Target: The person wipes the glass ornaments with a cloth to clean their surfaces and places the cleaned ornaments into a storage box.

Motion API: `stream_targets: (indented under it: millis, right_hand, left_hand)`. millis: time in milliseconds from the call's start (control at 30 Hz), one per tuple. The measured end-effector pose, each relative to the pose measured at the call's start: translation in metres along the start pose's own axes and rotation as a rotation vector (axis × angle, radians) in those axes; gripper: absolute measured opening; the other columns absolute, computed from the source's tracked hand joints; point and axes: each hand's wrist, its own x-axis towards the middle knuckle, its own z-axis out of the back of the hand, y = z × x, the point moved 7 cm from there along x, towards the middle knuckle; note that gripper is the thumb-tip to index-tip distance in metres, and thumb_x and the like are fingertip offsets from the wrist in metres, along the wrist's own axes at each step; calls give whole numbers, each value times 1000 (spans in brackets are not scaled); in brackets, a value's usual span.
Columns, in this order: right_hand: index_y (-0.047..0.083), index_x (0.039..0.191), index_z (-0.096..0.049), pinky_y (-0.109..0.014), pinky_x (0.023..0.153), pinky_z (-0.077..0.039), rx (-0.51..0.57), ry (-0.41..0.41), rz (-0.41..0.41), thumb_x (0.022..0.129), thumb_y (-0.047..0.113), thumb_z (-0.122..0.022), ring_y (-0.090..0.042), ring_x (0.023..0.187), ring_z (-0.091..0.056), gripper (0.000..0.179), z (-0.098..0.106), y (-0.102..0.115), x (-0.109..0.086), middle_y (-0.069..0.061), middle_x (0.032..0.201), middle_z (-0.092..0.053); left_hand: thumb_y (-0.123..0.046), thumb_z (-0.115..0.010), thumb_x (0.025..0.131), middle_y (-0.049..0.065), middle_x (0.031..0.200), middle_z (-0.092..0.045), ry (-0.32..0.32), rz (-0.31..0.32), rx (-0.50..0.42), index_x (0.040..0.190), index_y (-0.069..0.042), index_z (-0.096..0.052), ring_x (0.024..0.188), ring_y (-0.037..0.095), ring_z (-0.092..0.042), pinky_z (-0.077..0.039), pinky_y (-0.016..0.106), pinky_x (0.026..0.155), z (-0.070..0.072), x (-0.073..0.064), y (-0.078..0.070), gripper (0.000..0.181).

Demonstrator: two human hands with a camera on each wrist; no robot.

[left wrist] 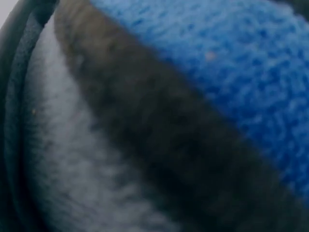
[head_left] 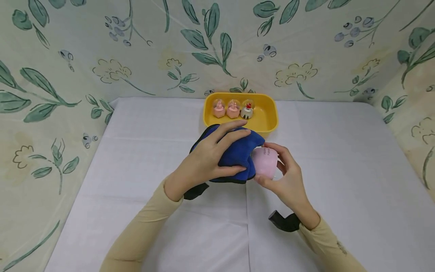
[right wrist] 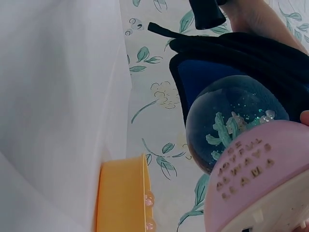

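In the head view my left hand (head_left: 211, 155) holds a folded blue cloth (head_left: 239, 151) with black edging, fingers spread over its top and thumb on the near side. The cloth covers the glass end of a snow globe (head_left: 265, 162), whose pink base my right hand (head_left: 289, 179) grips between thumb and fingers. From the right wrist, the globe's clear dome (right wrist: 231, 116) shows green coral-like shapes and glitter, tilted against the cloth. Lettering runs along the pink base (right wrist: 270, 150). Blurred cloth (left wrist: 251, 72), blue and grey with a dark edge, fills the left wrist view.
Behind the hands a yellow tray (head_left: 269, 113) stands on the white-covered table (head_left: 340, 158). Two small pink domed figures (head_left: 233, 109) and a white one with a red top (head_left: 247, 111) sit in its left and middle part. A leaf-patterned curtain (head_left: 136, 45) hangs behind.
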Motion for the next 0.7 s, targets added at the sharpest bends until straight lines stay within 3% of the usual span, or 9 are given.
stream_targets:
  millis: [167, 433, 567, 700]
  right_hand:
    - [-2, 132, -48, -19, 94, -43, 19, -23, 3, 67, -10, -74, -20, 110, -49, 70, 0, -1, 0, -4, 128, -51]
    - [-1, 132, -48, -20, 93, -45, 51, -45, -4, 67, -11, -73, -21, 110, -49, 71, -2, 0, 1, -5, 128, -51]
    - [-3, 132, -47, -19, 92, -45, 53, -62, -5, 67, -12, -73, -21, 111, -49, 70, -1, 0, 0, -6, 128, -51]
    - [-4, 132, -47, -19, 92, -44, 54, -80, 4, 67, -13, -73, -22, 112, -48, 71, 0, 1, 0, -6, 128, -50]
  left_hand:
    - [-29, -84, 73, 16, 135, -39, 30, 21, 13, 128, -4, -42, 121, 29, -46, -34, 34, 107, -5, -1, 2, 74]
    - [-35, -82, 75, 12, 133, -47, 54, 21, 52, 123, -5, -52, 123, 24, -45, -35, 34, 106, -9, -4, 4, 64]
    - [-42, -80, 74, 12, 137, -47, 50, 24, 107, 124, -9, -57, 127, 26, -42, -27, 39, 110, -10, -6, 7, 63]
    - [-51, -77, 74, 13, 143, -41, 79, 74, 164, 127, -20, -60, 132, 30, -36, -22, 51, 111, -12, -8, 14, 64]
